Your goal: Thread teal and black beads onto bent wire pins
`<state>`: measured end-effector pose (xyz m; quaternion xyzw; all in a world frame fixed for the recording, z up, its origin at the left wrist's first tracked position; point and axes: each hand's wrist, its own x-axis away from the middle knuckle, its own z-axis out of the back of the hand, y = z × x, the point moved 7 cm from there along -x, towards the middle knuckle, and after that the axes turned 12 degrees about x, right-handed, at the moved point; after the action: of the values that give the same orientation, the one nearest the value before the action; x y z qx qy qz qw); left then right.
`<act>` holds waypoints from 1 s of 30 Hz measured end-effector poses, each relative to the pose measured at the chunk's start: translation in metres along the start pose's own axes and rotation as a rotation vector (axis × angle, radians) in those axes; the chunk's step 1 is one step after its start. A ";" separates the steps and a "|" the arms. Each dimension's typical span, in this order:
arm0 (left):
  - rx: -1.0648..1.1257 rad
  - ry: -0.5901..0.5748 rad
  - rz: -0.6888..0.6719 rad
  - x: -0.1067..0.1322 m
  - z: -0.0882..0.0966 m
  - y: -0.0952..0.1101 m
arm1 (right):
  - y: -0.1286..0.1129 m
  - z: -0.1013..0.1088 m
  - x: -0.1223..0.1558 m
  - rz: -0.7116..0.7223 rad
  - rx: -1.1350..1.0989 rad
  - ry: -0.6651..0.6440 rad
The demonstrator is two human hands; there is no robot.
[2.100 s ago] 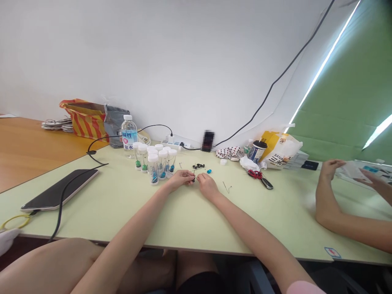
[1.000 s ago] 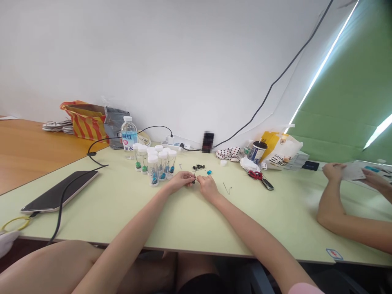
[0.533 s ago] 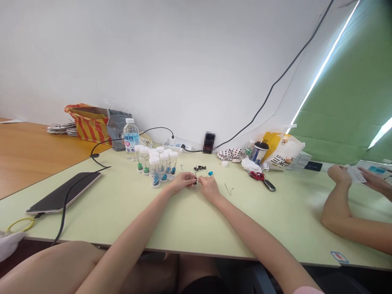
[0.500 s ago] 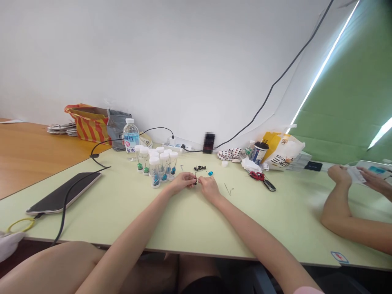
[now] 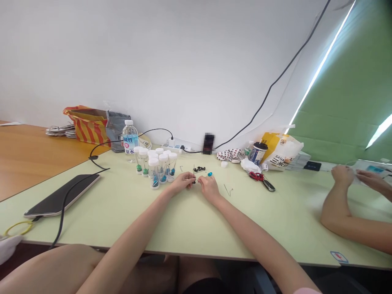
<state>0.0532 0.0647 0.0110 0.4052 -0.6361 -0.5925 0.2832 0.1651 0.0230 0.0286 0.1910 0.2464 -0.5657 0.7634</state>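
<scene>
My left hand (image 5: pixel 183 183) is closed around a small dark piece (image 5: pixel 194 182), from which a thin rod stands up; the piece is too small to name. My right hand (image 5: pixel 208 188) is closed just to the right of it, fingertips close to the piece; what it pinches, if anything, is hidden. Beyond the hands lie several small black parts (image 5: pixel 199 169) and a shiny blue piece (image 5: pixel 210 174). Bent thin metal rods (image 5: pixel 228 190) lie right of my right hand. Left of my left hand stand several clear tubes with white caps (image 5: pixel 154 173), holding blue or green pieces.
A water bottle (image 5: pixel 130 141) stands behind the tubes. A tablet-like device (image 5: pixel 63 195) with a cable lies at left. Red-handled scissors (image 5: pixel 256 176), a dark cup (image 5: pixel 257 153) and a yellow-white bag (image 5: pixel 281 151) are at right. Another person's hands (image 5: pixel 343 175) work at far right.
My hands stay almost in place around the small dark piece. The view has shifted slightly. At far right, the other person's hands and the white item they hold have moved a little.
</scene>
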 end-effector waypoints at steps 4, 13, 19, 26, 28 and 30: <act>0.182 0.046 0.025 -0.001 0.006 -0.002 | 0.015 0.008 -0.001 -0.092 0.006 0.034; 0.437 -0.052 0.061 0.002 0.007 0.000 | 0.030 -0.007 0.002 -0.165 -0.115 -0.120; 0.521 0.001 0.090 0.002 0.011 -0.004 | 0.032 -0.012 0.003 -0.187 -0.113 -0.170; 0.521 0.013 0.098 0.001 0.012 -0.004 | 0.037 -0.014 0.002 -0.207 -0.172 -0.151; 0.507 0.030 0.100 0.002 0.012 -0.004 | 0.039 -0.012 0.002 -0.217 -0.181 -0.135; 0.495 0.041 0.100 0.003 0.011 -0.003 | 0.045 -0.009 0.001 -0.243 -0.182 -0.109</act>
<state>0.0431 0.0683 0.0064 0.4420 -0.7751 -0.3956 0.2173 0.2067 0.0403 0.0210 0.0588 0.2763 -0.6388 0.7156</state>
